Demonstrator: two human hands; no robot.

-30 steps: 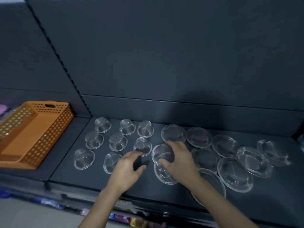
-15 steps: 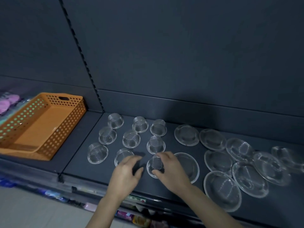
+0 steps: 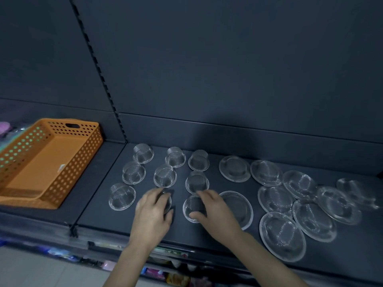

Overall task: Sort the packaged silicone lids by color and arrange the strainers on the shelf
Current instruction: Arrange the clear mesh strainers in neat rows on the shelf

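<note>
Finishing the small-strainer grid on the shelf (image 3: 186, 230): right hand (image 3: 215, 212) is pinching the front-right strainer (image 3: 191, 206), left hand (image 3: 152, 212) is gripping the front-mid strainer (image 3: 168, 200). Large strainers (image 3: 281, 235) are lying loose at right, prob. unarranged; lids aren't showing.

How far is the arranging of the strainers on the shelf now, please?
Done: seven small round mesh strainers stand in neat rows. In hand: the left hand grips the front-middle strainer, the right hand the front-right strainer, closing the grid. Left: the wide flat mesh strainers on the right lie loosely, some overlapping.
</note>
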